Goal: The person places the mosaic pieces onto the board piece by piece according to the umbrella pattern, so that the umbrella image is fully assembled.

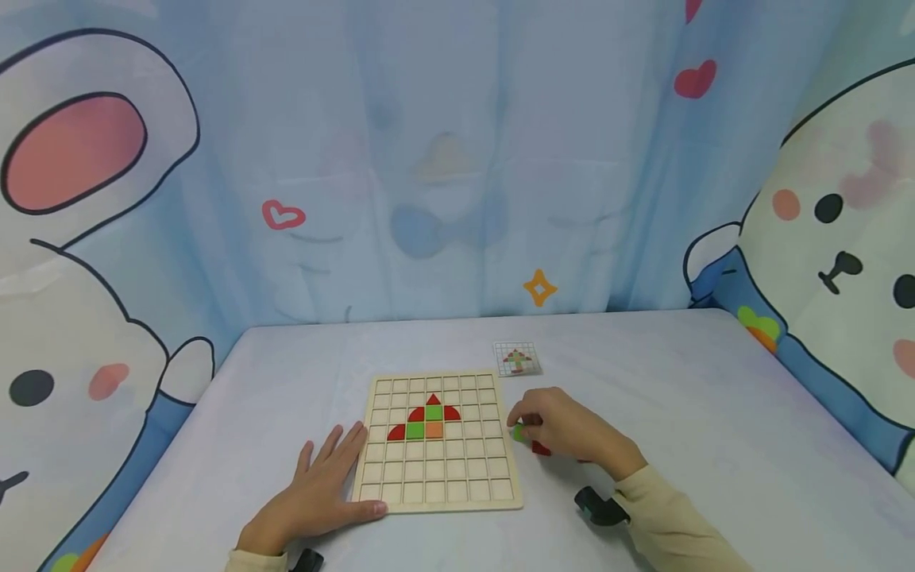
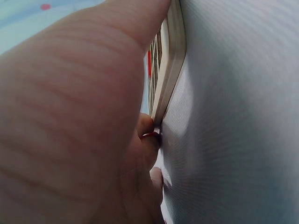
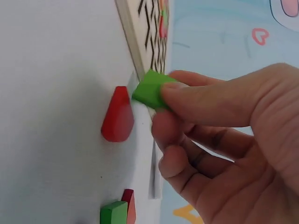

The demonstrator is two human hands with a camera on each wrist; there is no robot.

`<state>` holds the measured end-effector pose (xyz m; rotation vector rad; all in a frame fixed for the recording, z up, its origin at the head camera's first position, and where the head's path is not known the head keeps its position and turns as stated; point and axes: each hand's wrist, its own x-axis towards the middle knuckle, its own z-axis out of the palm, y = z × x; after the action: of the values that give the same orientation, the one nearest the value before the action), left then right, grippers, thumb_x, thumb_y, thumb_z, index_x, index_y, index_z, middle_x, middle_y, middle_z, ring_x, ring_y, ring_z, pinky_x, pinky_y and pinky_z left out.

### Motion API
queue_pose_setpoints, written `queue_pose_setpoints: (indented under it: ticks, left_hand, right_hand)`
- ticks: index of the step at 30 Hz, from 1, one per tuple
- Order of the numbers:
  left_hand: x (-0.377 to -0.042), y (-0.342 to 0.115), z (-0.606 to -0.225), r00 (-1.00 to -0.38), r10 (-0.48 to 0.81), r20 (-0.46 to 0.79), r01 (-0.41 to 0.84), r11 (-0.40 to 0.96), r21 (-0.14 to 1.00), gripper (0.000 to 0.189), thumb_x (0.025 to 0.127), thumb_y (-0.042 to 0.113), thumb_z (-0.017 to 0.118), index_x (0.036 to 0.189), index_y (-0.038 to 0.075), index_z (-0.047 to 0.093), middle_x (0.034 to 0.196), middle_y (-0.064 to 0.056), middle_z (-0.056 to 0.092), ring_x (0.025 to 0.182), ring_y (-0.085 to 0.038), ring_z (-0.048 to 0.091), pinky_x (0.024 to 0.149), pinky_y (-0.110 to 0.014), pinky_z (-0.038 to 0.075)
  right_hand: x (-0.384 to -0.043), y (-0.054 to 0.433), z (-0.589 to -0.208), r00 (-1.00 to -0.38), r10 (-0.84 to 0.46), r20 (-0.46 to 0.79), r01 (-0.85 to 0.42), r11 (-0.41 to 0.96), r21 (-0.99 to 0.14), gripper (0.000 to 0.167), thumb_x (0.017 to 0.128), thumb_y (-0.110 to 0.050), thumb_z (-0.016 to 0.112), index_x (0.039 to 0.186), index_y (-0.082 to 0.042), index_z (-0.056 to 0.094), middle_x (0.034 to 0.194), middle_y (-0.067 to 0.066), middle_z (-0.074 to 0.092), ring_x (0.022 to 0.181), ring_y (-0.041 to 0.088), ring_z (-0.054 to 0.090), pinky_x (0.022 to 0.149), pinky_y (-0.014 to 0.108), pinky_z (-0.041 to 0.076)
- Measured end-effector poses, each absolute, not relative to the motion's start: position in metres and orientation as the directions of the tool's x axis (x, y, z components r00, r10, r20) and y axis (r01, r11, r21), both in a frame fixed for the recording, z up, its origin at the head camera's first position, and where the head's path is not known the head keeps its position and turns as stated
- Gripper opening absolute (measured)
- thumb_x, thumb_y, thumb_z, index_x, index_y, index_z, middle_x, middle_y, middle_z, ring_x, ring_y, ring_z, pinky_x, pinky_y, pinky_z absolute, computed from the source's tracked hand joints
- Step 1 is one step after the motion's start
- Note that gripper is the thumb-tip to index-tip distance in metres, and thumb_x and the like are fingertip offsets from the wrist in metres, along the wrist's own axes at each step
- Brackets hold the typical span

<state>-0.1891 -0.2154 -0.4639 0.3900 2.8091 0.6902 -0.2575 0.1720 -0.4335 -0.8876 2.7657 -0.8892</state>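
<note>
A wooden grid board [image 1: 466, 474] lies on the table, with several red pieces [image 1: 416, 415], green squares [image 1: 415, 430] and an orange square [image 1: 434, 430] set in its cells. My left hand [image 1: 314, 488] rests at the board's left side, fingers spread along the edge and thumb by the near left corner. Just right of the board, my right hand [image 1: 572, 429] pinches a green block [image 3: 152, 89] between thumb and fingers, above the tabletop. Below it in the right wrist view lies a red block [image 3: 117, 116], partly hidden by the hand in the head view.
A small pattern card [image 1: 518, 359] lies beyond the board's far right corner. Another green block [image 3: 113, 213] and a red piece [image 3: 128, 203] lie on the white tabletop [image 1: 679, 397] at the right. A printed blue curtain [image 1: 443, 95] hangs behind the table.
</note>
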Motion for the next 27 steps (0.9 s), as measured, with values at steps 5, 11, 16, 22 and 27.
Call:
queue_pose_setpoints:
  ticks: [5, 11, 16, 22, 27]
  left_hand:
    - [-0.189, -0.216, -0.466, -0.94, 0.305, -0.151, 0.201, 0.854, 0.479, 0.123, 0.083, 0.071, 0.081, 0.17, 0.004, 0.026, 0.177, -0.014, 0.02, 0.163, -0.043, 0.005, 0.122, -0.072, -0.008]
    - [-0.189, -0.216, -0.466, -0.942, 0.306, -0.14, 0.205, 0.852, 0.481, 0.123, 0.083, 0.07, 0.081, 0.17, 0.004, 0.026, 0.177, -0.015, 0.021, 0.163, -0.043, 0.006, 0.121, -0.073, -0.006]
    - [-0.19, -0.215, -0.465, -0.94, 0.312, -0.135, 0.209, 0.844, 0.494, 0.123, 0.082, 0.072, 0.08, 0.17, 0.004, 0.026, 0.177, -0.014, 0.021, 0.163, -0.043, 0.005, 0.122, -0.072, -0.007]
    - [-0.189, -0.215, -0.468, -0.945, 0.295, -0.142, 0.188, 0.846, 0.499, 0.127, 0.079, 0.076, 0.079, 0.169, 0.003, 0.028, 0.176, -0.017, 0.022, 0.162, -0.044, 0.005, 0.121, -0.072, -0.009]
    - [-0.19, -0.215, -0.467, -0.945, 0.289, -0.152, 0.182, 0.853, 0.489, 0.126, 0.08, 0.073, 0.081, 0.17, 0.004, 0.027, 0.176, -0.017, 0.022, 0.162, -0.044, 0.006, 0.121, -0.073, -0.007]
  right_hand:
    - [-0.26, 0.171, -0.432, -0.854, -0.508, 0.11, -0.457, 0.633, -0.625, 0.018, 0.093, 0.004, 0.076, 0.108, -0.005, 0.081, 0.09, -0.006, 0.069, 0.08, 0.013, 0.059, 0.071, 0.028, 0.054]
    - [-0.258, 0.162, -0.434, -0.906, -0.417, 0.072, -0.311, 0.54, -0.783, 0.016, 0.096, -0.002, 0.075, 0.111, -0.004, 0.08, 0.09, -0.002, 0.073, 0.074, 0.017, 0.067, 0.07, 0.031, 0.057]
    - [-0.255, 0.154, -0.435, -0.935, -0.353, 0.025, -0.181, 0.417, -0.89, 0.019, 0.097, -0.001, 0.073, 0.116, 0.003, 0.077, 0.091, 0.005, 0.075, 0.076, 0.022, 0.07, 0.071, 0.035, 0.061]
    - [-0.253, 0.14, -0.441, -0.944, -0.33, 0.017, -0.138, 0.346, -0.928, 0.019, 0.097, 0.0, 0.074, 0.114, 0.006, 0.075, 0.088, 0.009, 0.076, 0.075, 0.023, 0.073, 0.069, 0.036, 0.062]
    - [-0.253, 0.128, -0.445, -0.942, -0.334, 0.021, -0.132, 0.314, -0.94, 0.013, 0.096, 0.001, 0.075, 0.109, 0.005, 0.075, 0.084, 0.008, 0.073, 0.071, 0.023, 0.073, 0.065, 0.033, 0.061]
